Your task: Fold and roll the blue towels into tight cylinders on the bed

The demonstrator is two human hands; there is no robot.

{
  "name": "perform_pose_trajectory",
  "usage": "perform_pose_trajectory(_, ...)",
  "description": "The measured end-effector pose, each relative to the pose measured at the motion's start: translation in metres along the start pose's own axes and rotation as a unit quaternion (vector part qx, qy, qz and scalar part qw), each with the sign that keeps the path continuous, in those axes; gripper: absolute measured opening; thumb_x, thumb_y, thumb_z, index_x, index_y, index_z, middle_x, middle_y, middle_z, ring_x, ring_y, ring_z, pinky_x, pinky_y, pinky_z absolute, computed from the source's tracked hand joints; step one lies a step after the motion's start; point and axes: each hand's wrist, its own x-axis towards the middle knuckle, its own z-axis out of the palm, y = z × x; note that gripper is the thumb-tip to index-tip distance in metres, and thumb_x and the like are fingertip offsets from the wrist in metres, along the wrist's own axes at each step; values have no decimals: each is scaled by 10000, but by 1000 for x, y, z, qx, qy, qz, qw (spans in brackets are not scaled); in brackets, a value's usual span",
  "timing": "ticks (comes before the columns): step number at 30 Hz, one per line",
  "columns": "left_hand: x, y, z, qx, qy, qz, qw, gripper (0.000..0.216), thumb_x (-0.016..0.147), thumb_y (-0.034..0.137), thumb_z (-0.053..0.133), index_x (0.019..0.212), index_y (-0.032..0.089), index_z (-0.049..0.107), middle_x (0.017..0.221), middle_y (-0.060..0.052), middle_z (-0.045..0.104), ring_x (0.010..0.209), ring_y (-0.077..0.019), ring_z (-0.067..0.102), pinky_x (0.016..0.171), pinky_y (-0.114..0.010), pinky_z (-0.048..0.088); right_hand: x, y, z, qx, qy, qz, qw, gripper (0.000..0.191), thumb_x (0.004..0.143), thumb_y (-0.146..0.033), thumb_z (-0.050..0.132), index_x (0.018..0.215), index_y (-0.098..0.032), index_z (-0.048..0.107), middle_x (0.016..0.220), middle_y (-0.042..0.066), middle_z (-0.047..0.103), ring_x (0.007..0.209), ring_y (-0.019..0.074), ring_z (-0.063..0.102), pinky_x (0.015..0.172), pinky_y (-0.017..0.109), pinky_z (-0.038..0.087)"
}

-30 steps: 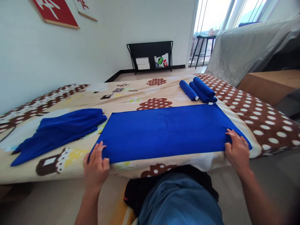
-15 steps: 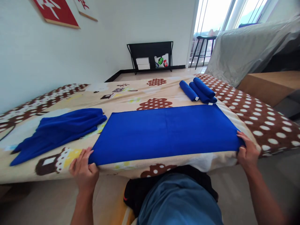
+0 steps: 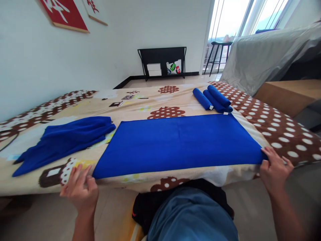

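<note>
A blue towel [image 3: 175, 144] lies spread flat as a long rectangle along the near edge of the bed. Just off its near left corner is my left hand [image 3: 81, 189], fingers apart and holding nothing. At the near right corner, my right hand [image 3: 274, 169] pinches the cloth between thumb and fingers. To the left lies a second blue towel [image 3: 65, 142], loose and crumpled. Several rolled blue towels [image 3: 217, 98] with white tags rest beyond the flat towel's far right corner.
The bed's beige and brown blanket [image 3: 130, 103] lies under the towels. A cardboard-brown box [image 3: 288, 93] and a plastic-covered piece of furniture [image 3: 265, 53] stand on the right. A black rack [image 3: 163, 53] is against the far wall, with a stool [image 3: 218, 50] by the window.
My left hand has let go of the towel's near left corner and shifted left. My right hand has moved outward to the right, with the towel's right corner drawn further out.
</note>
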Motion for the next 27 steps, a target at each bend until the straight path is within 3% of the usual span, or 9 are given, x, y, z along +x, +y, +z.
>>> perform_pose_trajectory(2,10,22,-3,-34,10,9,999,514,897,229,476,1379,393,553,1532,113,462,1404,-292,456,1163,-550,358,7,-25,-4,14,4,-12,1000,474,909,-303,327,1279,-252,620,1394,118,592,1355,250,510,1176,487,263)
perform_pose_trajectory(4,22,59,-2,-68,-17,14,997,460,933,241,433,1359,327,582,1504,54,509,1410,-274,450,1191,-526,322,16,-64,-6,54,-25,-50,997,450,936,-335,353,1289,-229,611,1416,106,575,1381,240,482,1175,481,277)
perform_pose_trajectory(7,39,137,15,-101,-163,73,979,427,962,251,400,1346,248,589,1493,-41,525,1435,-253,418,1187,-513,302,28,-141,-2,125,-119,-151,973,415,964,-342,410,1321,-220,583,1429,78,568,1390,233,472,1161,482,310)
perform_pose_trajectory(10,49,217,42,-121,-317,144,930,530,937,225,401,1461,208,474,1563,-82,425,1464,-233,373,1160,-486,345,34,-215,11,153,-218,-231,936,429,986,-295,413,1388,-217,541,1468,75,530,1412,217,444,1170,470,323)
perform_pose_trajectory(13,46,274,69,-121,-388,184,895,627,901,174,399,1527,146,370,1610,-105,324,1497,-222,303,1194,-474,307,30,-263,27,162,-286,-267,906,461,985,-233,380,1425,-188,508,1501,69,491,1438,198,405,1183,450,331)
perform_pose_trajectory(15,41,291,82,-118,-407,198,884,627,897,152,378,1523,134,376,1608,-110,327,1500,-220,297,1208,-482,284,26,-277,35,159,-312,-275,896,481,976,-203,361,1439,-184,490,1513,57,475,1445,185,393,1189,440,332)
perform_pose_trajectory(17,37,291,88,-112,-409,204,882,597,914,170,370,1509,160,409,1592,-100,363,1493,-221,313,1216,-500,263,23,-276,40,152,-319,-268,896,484,974,-203,353,1437,-191,493,1514,56,473,1441,190,399,1193,457,324)
perform_pose_trajectory(20,38,266,86,-97,-391,202,893,564,931,230,403,1493,243,442,1582,-60,391,1485,-220,329,1224,-514,235,24,-253,43,131,-301,-231,916,471,966,-225,371,1410,-203,527,1504,64,484,1430,213,418,1190,494,315)
perform_pose_trajectory(27,56,147,56,15,-355,99,929,535,972,282,342,1497,256,443,1586,-69,388,1478,-247,341,1204,-547,233,42,-135,38,22,-237,-131,962,483,965,-270,350,1414,-226,523,1495,61,501,1422,217,426,1184,504,306)
